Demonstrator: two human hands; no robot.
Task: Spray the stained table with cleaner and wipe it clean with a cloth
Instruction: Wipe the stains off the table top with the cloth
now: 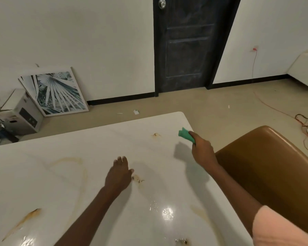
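Although wet droplets glisten on near part of table, most stains remain: streak at near left, large ring, spot beside left hand, spot at far edge. Left hand: palm down on surface, fingers loosely spread, holding nothing. Right hand: fingers closed, pinching green cloth above table's right edge. No spray bottle in view. Judgement: spraying partly done; wiping not finished.
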